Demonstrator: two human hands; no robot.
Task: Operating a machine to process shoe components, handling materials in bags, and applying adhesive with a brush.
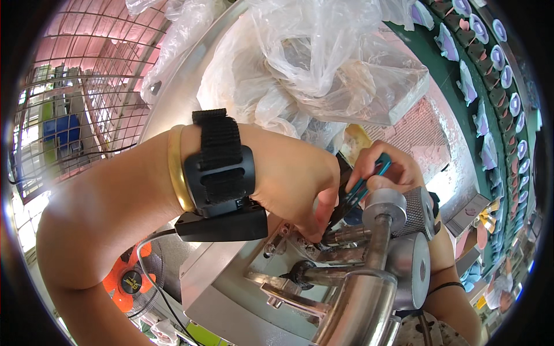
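Note:
My left hand (309, 187) reaches in from the left, its fingers bent down and closed at a dark flat piece (341, 199) beside the metal machine head. Part of that piece is hidden behind the fingers and the machine. My right hand (392, 164) comes round the far side of the machine. It grips a slim teal tool with two narrow arms (374, 176), tilted down toward the dark piece; its tip is hard to make out. A knurled metal roller (416, 212) and a smooth steel cylinder (408, 271) stand just in front of my right hand.
Crumpled clear plastic bags (311, 63) cover the far table. A green conveyor (470, 109) carrying several lilac pieces curves along the right. A wire grid (104, 63) rises at left, above an orange fan (131, 281). A thick steel machine arm (363, 303) fills the near middle.

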